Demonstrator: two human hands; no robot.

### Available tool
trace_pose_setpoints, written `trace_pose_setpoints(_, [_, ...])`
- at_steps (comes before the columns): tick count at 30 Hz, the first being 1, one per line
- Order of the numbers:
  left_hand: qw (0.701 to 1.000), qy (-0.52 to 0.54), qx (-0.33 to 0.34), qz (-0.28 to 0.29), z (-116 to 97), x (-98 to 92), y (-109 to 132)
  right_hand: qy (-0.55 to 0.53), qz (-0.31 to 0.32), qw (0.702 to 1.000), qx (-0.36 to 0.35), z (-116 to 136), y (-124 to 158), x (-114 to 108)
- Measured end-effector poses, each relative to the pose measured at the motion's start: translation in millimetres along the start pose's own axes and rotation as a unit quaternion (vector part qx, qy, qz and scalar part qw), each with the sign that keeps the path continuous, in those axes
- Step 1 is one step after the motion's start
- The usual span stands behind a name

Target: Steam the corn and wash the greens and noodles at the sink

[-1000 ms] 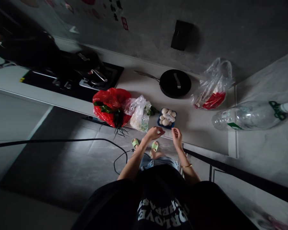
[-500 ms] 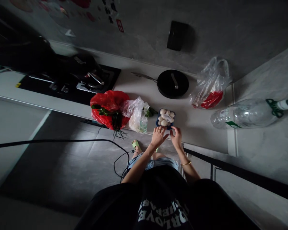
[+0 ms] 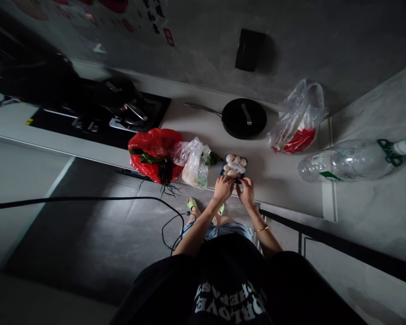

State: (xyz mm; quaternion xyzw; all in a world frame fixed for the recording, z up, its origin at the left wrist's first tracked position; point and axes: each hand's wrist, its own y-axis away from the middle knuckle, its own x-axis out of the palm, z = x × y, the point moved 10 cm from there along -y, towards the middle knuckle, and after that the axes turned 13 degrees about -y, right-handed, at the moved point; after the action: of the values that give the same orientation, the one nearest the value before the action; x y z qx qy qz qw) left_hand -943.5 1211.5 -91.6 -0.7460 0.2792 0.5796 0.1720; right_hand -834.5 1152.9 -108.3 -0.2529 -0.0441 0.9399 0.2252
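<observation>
A blue tray of white mushrooms (image 3: 230,172) with a paper label on top lies near the counter's front edge. My left hand (image 3: 223,188) is at the tray's near left side, fingers curled against its edge. Close beside it, my right hand (image 3: 246,194) has thumb and fingers pinched together at the near right edge. Both hands grip the near rim of the pack; whether they pinch a wrapping film is too small to make out.
Left of the tray are a clear plastic bag (image 3: 195,169) and a red bag (image 3: 147,140) with green vegetables. Behind stands a lidded black pan (image 3: 245,119). A clear bag (image 3: 299,119) and large bottle (image 3: 352,160) are at right, a stove (image 3: 98,117) at left.
My hands have drawn closer together at the tray's near edge. The left fingers, flatter before, are now curled, and the right thumb has closed toward its fingers. The tray stays in place.
</observation>
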Motion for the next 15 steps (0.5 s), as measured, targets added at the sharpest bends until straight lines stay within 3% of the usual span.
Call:
trace_pose_setpoints(2, [1.000, -0.009, 0.009, 0.004, -2.6, -0.1, 2.2, -0.059, -0.035, 0.996, 0.051, -11.1, 2.4, -8.7])
trace_pose_setpoints(4, [1.000, -0.020, 0.024, -0.001, -6.1, 0.6, 8.0, -0.176, -0.091, 0.965, 0.171, -38.2, 11.9, -14.4])
trace_pose_setpoints(6, [0.999, -0.035, 0.036, -0.007, -9.1, 4.2, 16.1, -0.292, -0.116, 0.901, 0.299, -63.4, 29.1, -4.9])
trace_pose_setpoints(8, [0.998, -0.049, 0.030, 0.001, -8.0, 12.5, 24.0, -0.384, -0.094, 0.837, 0.377, -72.8, 44.1, 14.9])
trace_pose_setpoints(13, [0.998, -0.030, -0.004, 0.063, 2.5, 32.0, 35.9, -0.593, -0.036, 0.660, 0.460, -63.1, 67.6, 60.7])
trace_pose_setpoints(15, [0.997, -0.023, 0.018, 0.066, 0.2, 29.5, 39.6, -0.597, -0.028, 0.632, 0.493, -64.4, 76.2, 70.2])
